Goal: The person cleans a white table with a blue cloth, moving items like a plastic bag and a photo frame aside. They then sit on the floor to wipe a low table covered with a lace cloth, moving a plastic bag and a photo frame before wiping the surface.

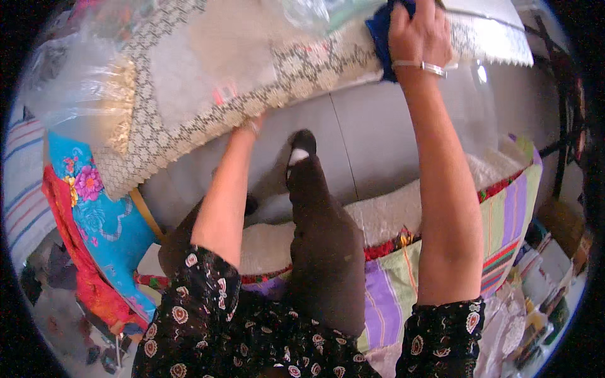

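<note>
A table covered with a lace-patterned tablecloth (pixel 302 78) spans the top of the view. My right hand (pixel 422 35), with a silver-coloured bracelet at the wrist, is closed on a dark blue cloth (pixel 382 35) at the table's front edge. Part of that cloth hangs below the edge. My left hand (pixel 253 124) reaches to the scalloped edge of the tablecloth; its fingers are mostly hidden under or behind it, so its hold cannot be made out. Clear plastic (pixel 305 14) lies on the table at the top.
A clear bag with yellowish pieces (pixel 124 104) lies at the table's left end. Blue floral fabric (pixel 90 208) and red fabric (pixel 101 288) hang at left. Beneath me is a seat with a striped cover (pixel 383 293). Dark metal bars (pixel 562 108) stand at right.
</note>
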{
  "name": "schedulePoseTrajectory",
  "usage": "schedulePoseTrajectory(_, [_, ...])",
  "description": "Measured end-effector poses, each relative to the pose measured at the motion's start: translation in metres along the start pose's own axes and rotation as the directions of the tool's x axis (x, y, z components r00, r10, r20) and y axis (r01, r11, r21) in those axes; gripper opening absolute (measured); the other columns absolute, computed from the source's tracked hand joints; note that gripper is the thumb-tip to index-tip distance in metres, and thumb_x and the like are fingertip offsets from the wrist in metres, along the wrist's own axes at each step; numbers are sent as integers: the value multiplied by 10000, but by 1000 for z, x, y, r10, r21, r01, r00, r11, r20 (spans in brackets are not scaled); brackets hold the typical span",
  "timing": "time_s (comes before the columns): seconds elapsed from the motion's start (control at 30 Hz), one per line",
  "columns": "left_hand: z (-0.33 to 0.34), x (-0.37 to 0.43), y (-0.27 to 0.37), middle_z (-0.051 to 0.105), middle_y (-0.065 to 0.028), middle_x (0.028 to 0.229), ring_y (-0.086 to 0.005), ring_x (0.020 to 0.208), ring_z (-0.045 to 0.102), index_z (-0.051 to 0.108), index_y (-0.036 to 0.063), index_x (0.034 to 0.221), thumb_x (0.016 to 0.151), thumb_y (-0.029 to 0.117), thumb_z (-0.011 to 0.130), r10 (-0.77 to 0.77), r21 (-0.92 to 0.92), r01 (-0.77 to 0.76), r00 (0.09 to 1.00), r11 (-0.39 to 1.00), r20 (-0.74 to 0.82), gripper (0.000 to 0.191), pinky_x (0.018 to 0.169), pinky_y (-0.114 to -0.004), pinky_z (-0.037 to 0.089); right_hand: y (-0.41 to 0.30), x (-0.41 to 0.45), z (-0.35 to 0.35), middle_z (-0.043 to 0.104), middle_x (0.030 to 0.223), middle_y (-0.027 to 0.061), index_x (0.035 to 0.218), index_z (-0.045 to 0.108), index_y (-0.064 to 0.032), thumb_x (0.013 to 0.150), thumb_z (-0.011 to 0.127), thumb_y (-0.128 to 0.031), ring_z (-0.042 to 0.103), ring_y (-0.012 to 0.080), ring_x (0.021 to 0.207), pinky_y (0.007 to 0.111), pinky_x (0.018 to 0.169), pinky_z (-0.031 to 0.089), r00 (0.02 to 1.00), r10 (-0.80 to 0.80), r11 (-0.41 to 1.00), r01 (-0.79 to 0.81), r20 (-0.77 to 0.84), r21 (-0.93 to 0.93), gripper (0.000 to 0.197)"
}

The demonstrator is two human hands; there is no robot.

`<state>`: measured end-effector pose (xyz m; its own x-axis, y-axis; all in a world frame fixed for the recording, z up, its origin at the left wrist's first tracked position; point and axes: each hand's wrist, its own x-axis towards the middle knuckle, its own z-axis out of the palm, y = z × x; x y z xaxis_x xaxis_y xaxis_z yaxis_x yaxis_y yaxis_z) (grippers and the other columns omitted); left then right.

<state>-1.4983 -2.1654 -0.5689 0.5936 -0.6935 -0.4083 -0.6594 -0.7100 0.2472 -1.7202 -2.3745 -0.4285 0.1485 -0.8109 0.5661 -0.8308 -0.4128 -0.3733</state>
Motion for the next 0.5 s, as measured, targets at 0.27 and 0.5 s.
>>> schedulePoseTrajectory(0.27, [-127, -138, 96, 672, -94, 927, -181, 872, 642, 591, -19, 1072, 831, 64, 596, 746, -848, -299, 647, 437, 157, 256, 778, -306, 506, 9, 2, -2, 572, 874, 129, 940, 584, -92, 809, 584, -235, 543, 328, 848, 433, 716, 471, 998, -56, 998, 55, -35, -6, 193])
schedulePoseTrajectory(0.5, [-204, -7, 194, 582, -179, 1148, -295, 945, 623, 487, -51, 1214, 729, 282, 741, 411, -22, -700, 443, 714, -797, 641, 884, -362, 468, 5, 5, -6, 567, 876, 125, 941, 577, -89, 805, 591, -212, 541, 326, 858, 418, 740, 466, 1000, -20, 1000, 20, -11, 1, 183])
